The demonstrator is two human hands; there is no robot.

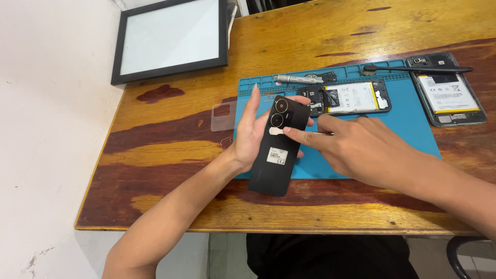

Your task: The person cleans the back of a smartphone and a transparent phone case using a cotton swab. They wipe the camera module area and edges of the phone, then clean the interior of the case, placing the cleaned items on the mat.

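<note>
My left hand point(251, 135) holds a black phone point(279, 145) back side up, tilted over the blue work mat point(413, 121). The phone shows two round camera lenses near its top and a white sticker lower down. My right hand point(354, 147) grips a thin metal tool point(319, 134) and its forefinger presses a small white tab against the phone's back, just below the lenses.
An opened phone with a white battery point(351, 98) lies on the mat's far part, beside a silver screwdriver point(298, 79). A second opened phone point(448, 90) lies right of the mat under a black spudger point(418, 68). A black-framed panel point(171, 39) leans at back left. A clear plastic piece point(223, 115) lies left of the mat.
</note>
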